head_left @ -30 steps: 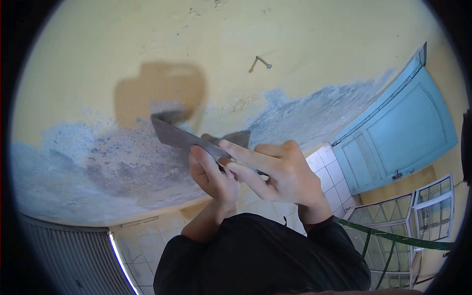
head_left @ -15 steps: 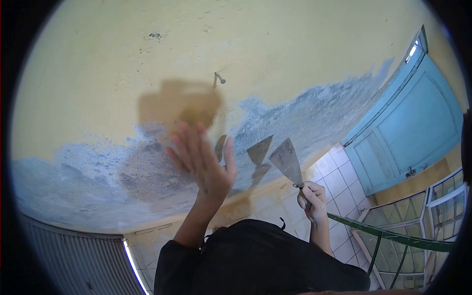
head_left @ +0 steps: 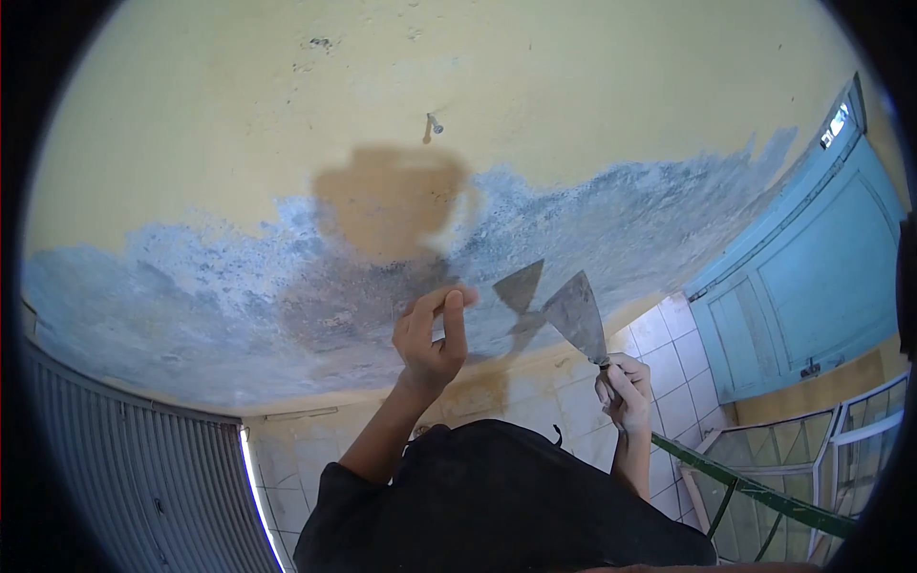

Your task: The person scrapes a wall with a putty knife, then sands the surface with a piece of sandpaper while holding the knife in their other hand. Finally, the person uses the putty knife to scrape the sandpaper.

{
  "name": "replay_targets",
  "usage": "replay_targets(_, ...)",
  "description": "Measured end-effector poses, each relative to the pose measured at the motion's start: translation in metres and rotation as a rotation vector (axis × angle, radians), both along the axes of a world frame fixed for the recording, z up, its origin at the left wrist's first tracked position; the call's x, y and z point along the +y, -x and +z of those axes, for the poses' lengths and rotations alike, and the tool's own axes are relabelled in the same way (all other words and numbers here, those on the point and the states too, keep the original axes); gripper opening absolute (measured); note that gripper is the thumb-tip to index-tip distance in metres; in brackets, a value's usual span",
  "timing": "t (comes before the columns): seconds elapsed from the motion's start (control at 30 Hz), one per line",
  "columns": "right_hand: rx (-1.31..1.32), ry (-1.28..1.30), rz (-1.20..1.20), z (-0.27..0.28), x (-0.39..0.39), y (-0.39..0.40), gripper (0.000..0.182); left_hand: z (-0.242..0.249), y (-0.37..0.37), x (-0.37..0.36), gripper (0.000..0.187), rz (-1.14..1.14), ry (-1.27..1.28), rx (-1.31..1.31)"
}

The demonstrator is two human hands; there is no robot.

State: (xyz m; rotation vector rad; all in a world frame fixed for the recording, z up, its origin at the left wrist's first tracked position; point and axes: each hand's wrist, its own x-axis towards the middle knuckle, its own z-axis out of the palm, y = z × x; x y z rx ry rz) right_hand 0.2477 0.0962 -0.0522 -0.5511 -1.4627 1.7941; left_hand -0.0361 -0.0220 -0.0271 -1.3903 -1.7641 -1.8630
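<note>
My right hand point(head_left: 627, 390) is closed around the handle of a putty knife point(head_left: 579, 315) on the right. Its wide, dull grey blade points up and a little left, and the fingers hide most of the handle. Left of it, in front of the wall's patchy lower band, my left hand point(head_left: 430, 336) is raised with fingers bent towards the thumb in a loose pinch. Nothing shows in that pinch, and its fingertips are slightly blurred. The wall point(head_left: 229, 143) is yellow above, with a rough grey-blue band point(head_left: 611, 220) of bared or stained plaster below.
A bolt point(head_left: 436, 124) sticks out of the wall above my hands. To the right are a blue door point(head_left: 812, 258), a green metal rail point(head_left: 764, 492) and glazed window frames point(head_left: 793, 444). A corrugated shutter point(head_left: 115, 458) stands lower left. White tiles point(head_left: 659, 353) cover the floor.
My left hand has come down and slightly right, its spread fingers folding towards the thumb. The putty knife remains in my right hand. The view has shifted slightly.
</note>
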Motion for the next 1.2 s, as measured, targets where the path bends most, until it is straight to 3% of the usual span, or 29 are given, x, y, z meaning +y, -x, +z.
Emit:
replay_targets(0.03, -0.001, 0.004, 0.012, -0.002, 0.001, 0.002, 0.03, -0.008, -0.004, -0.005, 0.015, 0.012, 0.004, -0.001)
replay_targets(0.1, -0.053, -0.022, 0.087, -0.008, 0.003, 0.007, 0.026, -0.021, -0.012, -0.011, 0.019, -0.332, 0.138, -0.538)
replay_targets(0.23, -0.171, -0.077, 0.224, 0.001, -0.01, 0.033, 0.02, -0.034, -0.033, -0.017, 0.023, -0.449, 0.025, -0.743)
replay_targets(0.3, -0.188, -0.142, 0.229, 0.008, -0.021, 0.051, 0.02, -0.039, -0.037, -0.025, 0.025, -0.414, 0.163, -0.849)
replay_targets(0.47, -0.245, -0.26, 0.266, 0.012, -0.029, 0.073, 0.019, -0.034, -0.027, -0.038, 0.023, -0.37, 0.169, -0.923)
replay_targets(0.6, -0.196, -0.178, 0.258, 0.007, -0.042, 0.076, 0.023, -0.054, -0.012, -0.048, 0.022, -0.524, 0.301, -0.803)
replay_targets(0.67, -0.163, 0.017, 0.256, -0.001, -0.06, 0.079, 0.025, -0.051, -0.006, -0.05, 0.022, -0.625, 0.425, -0.706)
replay_targets(0.8, -0.123, 0.213, 0.067, -0.014, -0.114, 0.106, 0.015, -0.046, 0.003, -0.065, 0.025, -0.874, 0.565, -0.651)
replay_targets(0.87, -0.244, 0.272, 0.027, -0.034, -0.138, 0.111, 0.018, -0.056, 0.017, -0.071, 0.026, -0.969, 0.581, -0.537)
replay_targets(0.93, -0.34, 0.128, -0.143, -0.041, -0.161, 0.126, 0.026, -0.066, 0.035, -0.077, 0.026, -1.029, 0.746, -0.618)
replay_targets(0.97, -0.428, -0.084, -0.32, -0.059, -0.169, 0.129, 0.034, -0.075, 0.034, -0.076, 0.026, -1.056, 0.684, -0.67)
replay_targets(1.07, -0.858, -0.1, -0.657, -0.099, -0.182, 0.096, 0.041, -0.092, 0.061, -0.074, 0.027, -1.174, 0.951, -0.575)
replay_targets(1.13, -1.144, 0.013, -0.924, -0.17, -0.215, 0.053, 0.046, -0.097, 0.063, -0.071, 0.029, -1.143, 1.106, -0.599)
replay_targets(1.2, -1.41, 0.336, -1.037, -0.226, -0.28, 0.011, 0.048, -0.083, 0.056, -0.067, 0.033, -0.978, 1.421, -0.36)
